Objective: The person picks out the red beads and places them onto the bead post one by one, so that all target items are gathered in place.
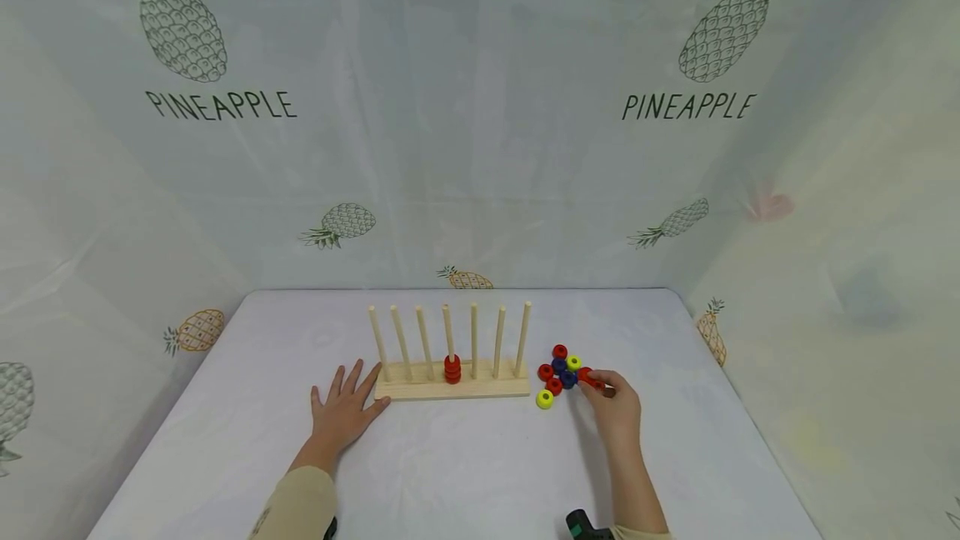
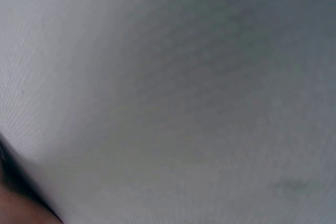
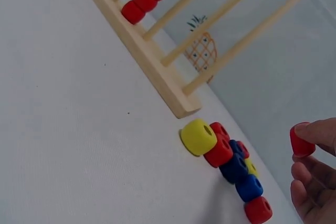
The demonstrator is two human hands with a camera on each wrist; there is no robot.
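My right hand pinches a red bead between thumb and fingertip, raised over the right end of a group of loose beads. In that group lie a front yellow bead, a blue bead and several more red, blue and yellow ones. To their left stands a wooden rack with several upright pegs. Three red beads are stacked on its middle peg. My left hand rests on the table with fingers spread, its thumb and index fingertips right at the rack's left end. The left wrist view catches mostly blurred white cloth.
A white-covered table carries everything. Behind it hangs a pale curtain printed with pineapples, which also closes in both sides. The pegs rise tall from the rack, between the two hands.
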